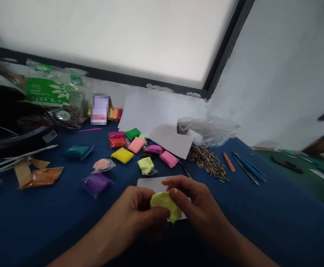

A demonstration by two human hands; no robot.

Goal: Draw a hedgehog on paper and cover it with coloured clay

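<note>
A flattened piece of pale yellow modelling clay [163, 202] is held between both hands above a small white paper [152, 183]. My left hand [139, 209] pinches its left side, thumb in front and fingers behind. On the right side, my right hand [193, 200] presses the clay's edge with its thumb, the index finger arched above. The clay's lower right edge looks thin and uneven. Just beyond the hands lies an opened packet of the same yellow clay [146, 165]. A pink clay packet [169, 158] and a bright yellow packet [123, 155] are also close by.
Sunflower seeds [209, 161] are heaped at right, near an orange stick [229, 162] and blue tweezers [250, 167]. More clay packets, including a purple one [96, 184], lie left. White sheets [150, 111] and a green seed bag [50, 91] stand behind on the blue table [53, 222].
</note>
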